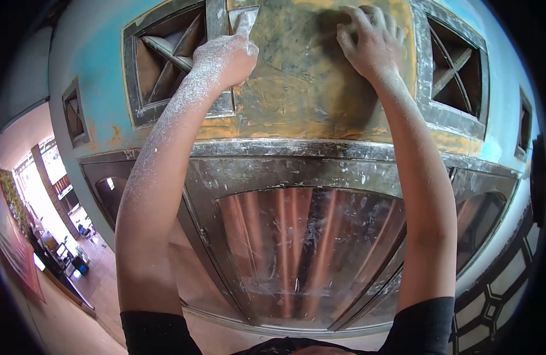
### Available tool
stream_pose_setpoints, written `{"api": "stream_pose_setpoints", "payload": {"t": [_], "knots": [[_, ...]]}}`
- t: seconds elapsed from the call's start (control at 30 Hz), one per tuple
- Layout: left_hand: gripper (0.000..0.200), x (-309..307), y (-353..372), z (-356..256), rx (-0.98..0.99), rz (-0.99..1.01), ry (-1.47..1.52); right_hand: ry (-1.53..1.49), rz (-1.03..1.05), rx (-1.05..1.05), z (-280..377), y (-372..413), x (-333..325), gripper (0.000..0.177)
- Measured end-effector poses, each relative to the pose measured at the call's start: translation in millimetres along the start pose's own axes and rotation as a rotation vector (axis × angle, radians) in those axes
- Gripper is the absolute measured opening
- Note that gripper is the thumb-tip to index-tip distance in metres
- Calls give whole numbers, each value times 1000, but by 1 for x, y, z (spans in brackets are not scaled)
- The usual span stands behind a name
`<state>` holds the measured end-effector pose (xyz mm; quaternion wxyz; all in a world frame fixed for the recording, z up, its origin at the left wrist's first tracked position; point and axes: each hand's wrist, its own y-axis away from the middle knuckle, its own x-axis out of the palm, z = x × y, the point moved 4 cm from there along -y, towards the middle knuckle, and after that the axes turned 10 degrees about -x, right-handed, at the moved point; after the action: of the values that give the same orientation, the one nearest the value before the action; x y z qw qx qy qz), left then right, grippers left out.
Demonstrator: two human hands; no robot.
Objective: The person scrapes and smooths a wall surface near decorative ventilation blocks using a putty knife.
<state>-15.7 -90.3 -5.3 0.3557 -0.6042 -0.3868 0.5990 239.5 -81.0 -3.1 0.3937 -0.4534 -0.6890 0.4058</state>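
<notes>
My left hand (228, 57), coated in white dust up the forearm, is at the upper left of the patched wall panel (302, 77). Its index finger stretches over a small pale sheet (249, 16) that looks like sandpaper, pressing it flat beside the dark window frame. The other fingers are curled in. Higher on the right, my right hand (373, 41) rests its spread, bent fingers against the same yellow-brown panel and holds nothing. Light dust marks this hand too.
Wooden vents with crossed slats, left (169, 56) and right (456, 68), flank the panel. Below runs a worn dark ledge (296, 148) above a glazed wooden door (311, 254) with reddish curtains behind. A bright doorway (45, 177) opens at far left; a dark grille (492, 296) stands lower right.
</notes>
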Motion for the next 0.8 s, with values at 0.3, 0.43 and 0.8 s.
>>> {"api": "stream_pose_setpoints", "payload": {"t": [0.3, 0.43, 0.8], "knots": [[29, 6, -19, -10, 186, -93, -229, 61, -175, 27, -8, 5, 2, 43], [24, 9, -34, -4, 317, -59, -389, 59, -163, 51, -9, 4, 3, 44], [21, -1, -15, -12, 233, 9, -389, -4, -162, 56, -8, 3, 4, 44]]}}
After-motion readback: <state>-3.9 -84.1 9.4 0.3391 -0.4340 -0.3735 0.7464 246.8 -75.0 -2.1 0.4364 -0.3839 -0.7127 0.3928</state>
